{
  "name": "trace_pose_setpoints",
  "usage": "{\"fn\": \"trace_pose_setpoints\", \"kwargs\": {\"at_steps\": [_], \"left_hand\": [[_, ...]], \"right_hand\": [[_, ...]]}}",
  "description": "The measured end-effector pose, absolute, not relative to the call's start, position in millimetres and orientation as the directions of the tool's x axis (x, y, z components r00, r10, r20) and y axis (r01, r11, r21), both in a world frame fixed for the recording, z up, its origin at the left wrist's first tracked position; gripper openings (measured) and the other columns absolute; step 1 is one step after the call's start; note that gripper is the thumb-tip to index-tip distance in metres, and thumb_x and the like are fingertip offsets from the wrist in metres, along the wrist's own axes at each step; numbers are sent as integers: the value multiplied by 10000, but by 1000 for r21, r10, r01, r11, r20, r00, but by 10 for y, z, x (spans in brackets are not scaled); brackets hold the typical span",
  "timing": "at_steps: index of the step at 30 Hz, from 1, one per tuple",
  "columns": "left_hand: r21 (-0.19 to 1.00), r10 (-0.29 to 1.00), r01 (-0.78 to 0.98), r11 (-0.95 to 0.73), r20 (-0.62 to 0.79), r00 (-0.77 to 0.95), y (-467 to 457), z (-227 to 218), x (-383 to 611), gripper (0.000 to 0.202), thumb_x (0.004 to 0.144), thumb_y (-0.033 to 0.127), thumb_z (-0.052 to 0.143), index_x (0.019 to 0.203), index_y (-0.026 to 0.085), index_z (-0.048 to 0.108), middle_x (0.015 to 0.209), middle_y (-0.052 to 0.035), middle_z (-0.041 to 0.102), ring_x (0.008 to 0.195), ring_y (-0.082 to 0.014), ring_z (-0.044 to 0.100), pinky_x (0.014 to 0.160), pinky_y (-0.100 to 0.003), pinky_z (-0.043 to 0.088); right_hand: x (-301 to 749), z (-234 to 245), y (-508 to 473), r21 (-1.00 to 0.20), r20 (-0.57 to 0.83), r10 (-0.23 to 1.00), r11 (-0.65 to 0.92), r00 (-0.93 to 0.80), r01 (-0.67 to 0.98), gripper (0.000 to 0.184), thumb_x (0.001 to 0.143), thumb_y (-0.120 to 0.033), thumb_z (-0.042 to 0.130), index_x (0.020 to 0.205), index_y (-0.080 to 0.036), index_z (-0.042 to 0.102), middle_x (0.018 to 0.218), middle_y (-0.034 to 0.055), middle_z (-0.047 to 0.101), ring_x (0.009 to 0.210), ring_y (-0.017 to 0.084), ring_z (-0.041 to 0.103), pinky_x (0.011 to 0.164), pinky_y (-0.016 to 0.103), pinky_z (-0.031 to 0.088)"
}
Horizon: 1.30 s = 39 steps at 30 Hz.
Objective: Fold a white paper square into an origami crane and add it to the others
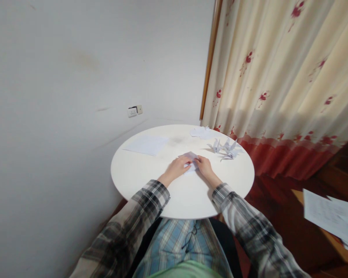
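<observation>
A partly folded sheet of white paper (191, 155) lies at the middle of the round white table (145, 181), between my two hands. My left hand (178, 167) grips its left side, fingers bent over the paper. At the right side my right hand (203, 165) pinches the paper's edge. Parts of the sheet are hidden under the fingers. Several folded paper cranes (229, 149) stand just beyond my right hand, near the table's right edge.
Flat white sheets (147, 145) lie at the table's back left, and more paper (201, 133) at the back. A wall with a socket (132, 112) rises on the left; a floral curtain (278, 77) hangs at right. Printed papers (330, 214) rest on wooden furniture at lower right.
</observation>
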<state>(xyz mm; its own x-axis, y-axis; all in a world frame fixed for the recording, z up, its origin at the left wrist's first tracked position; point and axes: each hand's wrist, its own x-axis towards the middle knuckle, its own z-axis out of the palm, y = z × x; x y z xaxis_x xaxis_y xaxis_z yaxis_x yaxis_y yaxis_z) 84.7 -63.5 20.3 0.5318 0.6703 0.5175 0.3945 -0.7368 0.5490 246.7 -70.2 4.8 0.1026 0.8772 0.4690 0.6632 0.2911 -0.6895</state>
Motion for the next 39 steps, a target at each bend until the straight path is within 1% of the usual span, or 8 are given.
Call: {"fn": "trace_pose_setpoints", "kwargs": {"at_steps": [5, 8, 14, 21, 24, 29, 35, 39], "left_hand": [[511, 639, 405, -759, 466, 612, -549, 95, 830, 284, 725, 179, 541, 983, 237, 643, 1017, -39, 646, 954, -220, 559, 903, -340, 386], [465, 628, 430, -774, 473, 619, -529, 87, 826, 312, 751, 190, 511, 1037, 233, 627, 1044, -49, 641, 961, -226, 566, 882, -339, 401], [447, 601, 407, -797, 518, 609, -495, 70, 843, 324, 722, 170, 540, 1031, 221, 623, 1046, -63, 636, 986, -229, 550, 930, -350, 359], [442, 630, 449, -777, 533, 565, -471, 30, 859, 288, 702, 195, 580, 986, 208, 628, 1043, -78, 633, 1031, -240, 523, 987, -373, 297], [350, 630, 525, -776, 477, 613, -492, 53, 866, 245, 747, 210, 525, 967, 188, 629, 1069, -81, 624, 1055, -234, 515, 981, -375, 312], [135, 648, 650, -748, 360, 671, -541, 107, 864, 300, 816, 235, 423, 1065, 158, 569, 1131, -89, 592, 1066, -220, 518, 945, -354, 363], [91, 671, 701, -708, 396, 627, -553, 122, 853, 425, 808, 297, 459, 1210, 161, 449, 1210, -97, 538, 1114, -223, 489, 965, -343, 348], [99, 719, 749, -656, 383, 579, -538, 128, 839, 458, 821, 316, 442, 1238, 128, 422, 1224, -131, 523, 1135, -251, 469, 977, -373, 328]], "right_hand": [[2457, 49, -711, -757, 477, 877, 372, 65, 537, 192, 655, -135, 535, 755, -236, 664, 784, 0, 676, 743, 162, 578, 720, 254, 408], [2443, 68, -728, -759, 485, 872, 383, 65, 527, 203, 626, -120, 549, 751, -230, 665, 781, 2, 674, 736, 164, 582, 730, 261, 412], [2430, 125, -770, -714, 537, 838, 390, 98, 582, 90, 648, -197, 578, 693, -212, 654, 756, 17, 660, 757, 175, 561, 756, 276, 393], [2470, 119, -748, -695, 593, 786, 391, 174, 604, 115, 686, -198, 529, 720, -189, 639, 761, 32, 646, 780, 171, 544, 777, 285, 384], [2480, 123, -741, -700, 604, 766, 376, 221, 607, 140, 712, -223, 504, 752, -178, 629, 759, 31, 641, 756, 167, 542, 751, 289, 396], [2461, 144, -766, -686, 640, 740, 429, 207, 588, 180, 754, -241, 455, 816, -168, 607, 791, 39, 645, 744, 168, 560, 724, 302, 419], [2419, 203, -821, -696, 667, 717, 504, 202, 511, 206, 717, -203, 477, 903, -169, 559, 878, 53, 638, 781, 168, 588, 749, 317, 445], [2419, 203, -818, -696, 679, 711, 546, 182, 465, 194, 686, -125, 434, 840, -170, 542, 941, 70, 636, 852, 173, 583, 776, 322, 453]]}}
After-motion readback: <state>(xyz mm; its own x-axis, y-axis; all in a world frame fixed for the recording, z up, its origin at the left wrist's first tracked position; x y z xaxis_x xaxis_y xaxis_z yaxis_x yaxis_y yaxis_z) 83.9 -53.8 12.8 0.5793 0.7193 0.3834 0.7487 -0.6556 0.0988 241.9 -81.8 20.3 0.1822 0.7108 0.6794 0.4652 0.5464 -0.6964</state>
